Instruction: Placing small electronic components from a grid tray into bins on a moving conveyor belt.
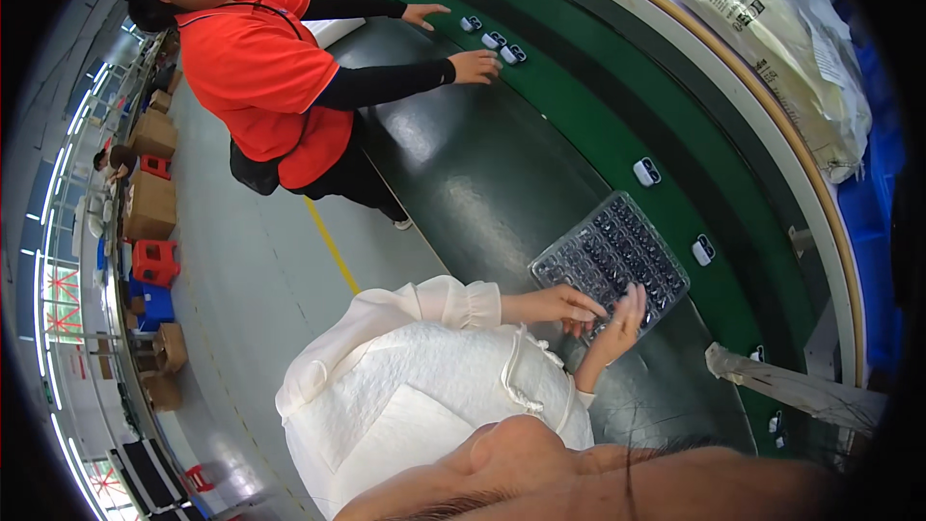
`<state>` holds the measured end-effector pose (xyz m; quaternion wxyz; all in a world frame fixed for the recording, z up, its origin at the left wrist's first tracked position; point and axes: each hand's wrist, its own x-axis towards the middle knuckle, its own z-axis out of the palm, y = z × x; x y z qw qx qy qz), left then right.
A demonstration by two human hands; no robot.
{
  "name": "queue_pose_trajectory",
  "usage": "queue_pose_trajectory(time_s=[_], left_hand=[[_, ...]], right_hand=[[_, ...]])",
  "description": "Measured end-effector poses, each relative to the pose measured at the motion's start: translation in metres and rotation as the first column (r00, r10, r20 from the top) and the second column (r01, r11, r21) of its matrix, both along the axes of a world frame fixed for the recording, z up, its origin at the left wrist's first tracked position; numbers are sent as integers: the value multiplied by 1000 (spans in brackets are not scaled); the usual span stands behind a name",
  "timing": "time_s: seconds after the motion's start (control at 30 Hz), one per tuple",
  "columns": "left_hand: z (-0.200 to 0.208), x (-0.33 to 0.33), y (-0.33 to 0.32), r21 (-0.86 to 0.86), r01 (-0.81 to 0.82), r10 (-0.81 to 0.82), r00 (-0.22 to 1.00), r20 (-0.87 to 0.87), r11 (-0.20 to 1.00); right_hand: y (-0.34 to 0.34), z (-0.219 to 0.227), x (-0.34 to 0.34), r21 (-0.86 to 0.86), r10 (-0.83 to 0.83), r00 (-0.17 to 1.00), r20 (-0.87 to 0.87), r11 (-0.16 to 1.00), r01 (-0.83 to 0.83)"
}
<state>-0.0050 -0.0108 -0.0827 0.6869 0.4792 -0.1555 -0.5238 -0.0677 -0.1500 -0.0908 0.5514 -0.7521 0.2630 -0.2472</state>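
A clear plastic tray [549, 262] with rows of small dark parts lies tilted across the work surface in front of me. Over its near edge, my left hand [569, 309] reaches to the right with curled fingers. The fingertips come close to my right palm; whatever they pinch, if anything, is too small to make out. My right hand [619, 326] is raised beside it, palm toward the left hand and fingers stretched upward. Beyond the tray, a small white case with dark openings [646, 172] sits on the green belt [588, 125]; a similar white case [703, 251] stands farther right.
A person in a red shirt [256, 63] reaches toward several white cases [495, 41] at the far left of the belt. A plastic-wrapped bag [772, 48] lies beyond the curved rail. A grey bar [796, 388] juts in at right. Boxes [149, 203] line the aisle.
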Motion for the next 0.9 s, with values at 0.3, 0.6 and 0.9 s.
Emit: queue_pose_trajectory(time_s=[0.3,0.6,0.9], left_hand=[[-62,72,32,130,-571,389,690,610,810],[-102,52,17,215,-447,358,865,353,868],[-87,69,41,305,-430,187,787,588,850]], right_hand=[[-91,-24,-69,23,-475,875,-89,878,479],[-104,-100,-106,84,-400,903,-153,906,416],[-91,-98,-93,70,-361,916,-174,923,378]])
